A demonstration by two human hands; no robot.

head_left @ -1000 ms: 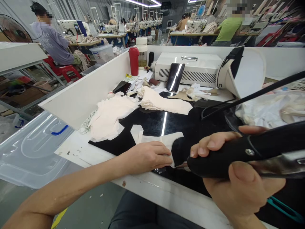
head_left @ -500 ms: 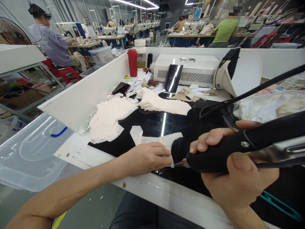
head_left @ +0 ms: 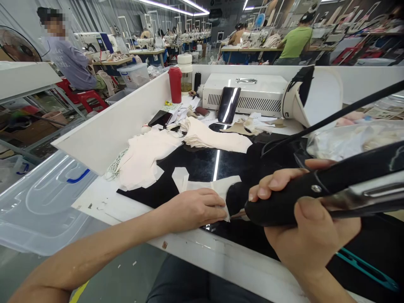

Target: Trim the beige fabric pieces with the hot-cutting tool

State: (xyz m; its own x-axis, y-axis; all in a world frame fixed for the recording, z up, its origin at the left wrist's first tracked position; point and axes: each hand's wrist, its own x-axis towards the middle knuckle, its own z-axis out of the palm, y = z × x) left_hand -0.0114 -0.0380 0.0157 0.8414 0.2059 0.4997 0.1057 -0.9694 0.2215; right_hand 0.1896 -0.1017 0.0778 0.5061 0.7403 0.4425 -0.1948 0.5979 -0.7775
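On the black glossy board point(head_left: 202, 162) lies a cream cut fabric piece point(head_left: 217, 183) with a narrow arm at its left. Over its near right edge bends my left hand point(head_left: 198, 208), closed, fingertips pressed together on the fabric. My right hand point(head_left: 309, 227) is wrapped round a thick black-handled tool point(head_left: 284, 204) with a metal lever along its side. The tool's thin metal tip point(head_left: 240, 215) points left, close to the fabric's corner by my left fingertips; whether it touches cannot be made out.
Two stacks of cream fabric pieces point(head_left: 148, 158) point(head_left: 217, 136) lie behind. A phone point(head_left: 229, 105) leans on a white vented box point(head_left: 246, 92), near a red bottle point(head_left: 175, 84). A black cable point(head_left: 347, 109) crosses at right, above a teal tool point(head_left: 368, 269). Co-workers sit beyond.
The right hand and black-handled tool have shifted slightly left. My left hand and the fabric piece stay put. At the far left a co-worker's head has turned.
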